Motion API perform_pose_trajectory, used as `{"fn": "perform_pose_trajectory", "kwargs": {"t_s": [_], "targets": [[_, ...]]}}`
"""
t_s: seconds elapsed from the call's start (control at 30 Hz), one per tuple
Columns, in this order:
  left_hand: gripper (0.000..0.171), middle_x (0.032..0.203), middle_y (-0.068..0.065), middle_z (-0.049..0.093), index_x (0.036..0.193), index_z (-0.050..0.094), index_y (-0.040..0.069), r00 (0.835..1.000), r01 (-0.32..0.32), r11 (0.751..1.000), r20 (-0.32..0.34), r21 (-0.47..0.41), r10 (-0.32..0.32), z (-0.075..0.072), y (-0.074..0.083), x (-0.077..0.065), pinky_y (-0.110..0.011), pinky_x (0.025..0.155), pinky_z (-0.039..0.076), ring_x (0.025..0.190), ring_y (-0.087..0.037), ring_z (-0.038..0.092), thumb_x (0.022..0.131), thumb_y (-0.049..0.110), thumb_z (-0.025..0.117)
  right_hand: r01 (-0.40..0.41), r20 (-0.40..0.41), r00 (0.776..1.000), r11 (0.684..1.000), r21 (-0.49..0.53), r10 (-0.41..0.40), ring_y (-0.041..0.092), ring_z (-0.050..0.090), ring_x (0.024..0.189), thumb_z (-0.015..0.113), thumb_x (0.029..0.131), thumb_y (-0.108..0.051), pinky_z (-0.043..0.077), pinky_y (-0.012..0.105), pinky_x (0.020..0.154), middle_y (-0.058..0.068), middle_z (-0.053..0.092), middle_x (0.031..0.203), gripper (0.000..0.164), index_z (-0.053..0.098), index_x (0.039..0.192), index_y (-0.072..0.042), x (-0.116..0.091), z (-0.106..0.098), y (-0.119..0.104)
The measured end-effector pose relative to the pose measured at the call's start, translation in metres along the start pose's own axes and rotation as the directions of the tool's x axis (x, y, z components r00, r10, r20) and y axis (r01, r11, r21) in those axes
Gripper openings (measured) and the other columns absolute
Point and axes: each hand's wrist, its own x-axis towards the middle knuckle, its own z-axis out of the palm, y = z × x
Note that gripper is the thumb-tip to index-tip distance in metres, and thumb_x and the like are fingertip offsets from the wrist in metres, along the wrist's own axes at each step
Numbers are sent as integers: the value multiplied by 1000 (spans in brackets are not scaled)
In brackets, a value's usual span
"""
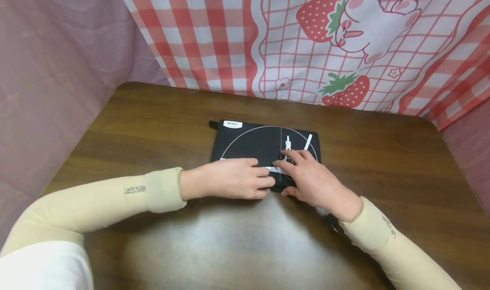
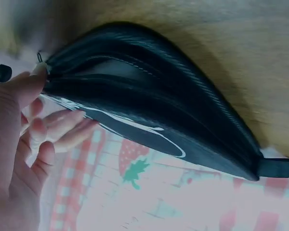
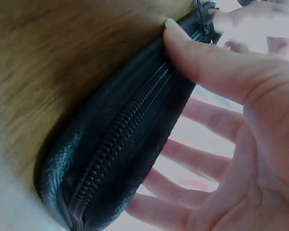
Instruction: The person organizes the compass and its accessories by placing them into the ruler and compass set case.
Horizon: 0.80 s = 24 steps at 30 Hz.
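A black zippered pouch (image 1: 249, 137) with a printed white arc and a white label lies flat on the table, its zip side facing the person. My left hand (image 1: 235, 179) pinches its edge by the zip slider, thumb on the zip side; a thin black loop stands beside the thumb in the left wrist view. There the zip mouth (image 2: 130, 72) gapes between the slider and the side tab (image 2: 275, 167). My right hand (image 1: 319, 183) grips the right part, thumb on the zip edge and fingers across the printed face. Meshed zip teeth (image 3: 115, 130) show there.
The pouch sits mid-table on a brown wooden table (image 1: 160, 115). Behind the far edge hangs a red-checked cloth (image 1: 229, 39) with strawberries, and a pink cloth (image 1: 69, 47) hangs at the left. A dark item partly shows under the right wrist.
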Motion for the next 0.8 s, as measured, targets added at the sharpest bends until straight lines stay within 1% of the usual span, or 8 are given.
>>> {"fn": "perform_pose_trajectory", "kwargs": {"t_s": [0.07,0.2,0.3,0.4,0.5,0.6,0.7,0.8], "targets": [[23,110,-3,52,115,59,18,1000,-26,1000,5,2,26,0,2,3,-32,73,43,96,-20,49,95,18,49,1,7,1000,1000,-2,-1,34,42,114,77,68,-42,46,46,83,16,43,134,69,55,128,-16,0,0,0],[21,105,-2,54,105,62,18,999,-45,999,4,15,45,3,4,8,-30,70,42,91,-19,50,96,16,43,0,14,1000,1000,2,0,35,42,113,76,68,-43,46,46,83,16,43,134,69,55,128,-16,0,0,0],[23,102,-1,56,101,61,18,998,-59,998,-2,34,60,4,4,13,-30,69,42,88,-19,51,97,16,39,-2,10,1000,1000,3,2,35,42,113,76,69,-43,45,46,84,16,44,134,68,55,128,-16,0,0,1],[25,100,0,56,99,60,17,999,-46,998,-9,52,47,6,4,15,-29,66,41,85,-18,51,97,16,34,1,6,1000,1000,0,-1,34,42,114,76,69,-42,45,46,84,15,43,134,68,55,128,-16,1,2,1],[28,98,1,55,97,56,16,1000,-22,998,-15,58,23,7,6,16,-29,64,41,83,-17,51,98,18,29,5,5,1000,1000,-2,-5,34,42,114,76,70,-42,45,46,83,15,43,134,67,55,128,-16,1,2,0],[28,96,1,53,96,54,15,1000,-8,998,-18,55,9,8,7,17,-28,64,41,81,-16,51,98,19,26,5,0,1000,1000,-2,-5,34,42,113,76,70,-41,45,46,84,15,44,133,67,55,128,-16,1,2,0],[27,95,2,52,96,53,15,1000,-5,999,-2,45,5,8,8,18,-28,64,40,80,-15,50,98,18,26,0,2,1000,1000,1,0,34,42,113,76,70,-41,46,45,83,15,44,134,66,56,127,-17,0,2,0],[29,96,2,52,99,56,15,1000,-19,999,5,44,19,7,8,18,-28,64,41,81,-14,49,98,16,27,-7,8,1000,1000,6,7,34,41,113,76,70,-42,47,44,81,15,43,134,64,57,126,-18,-1,1,1]]}}
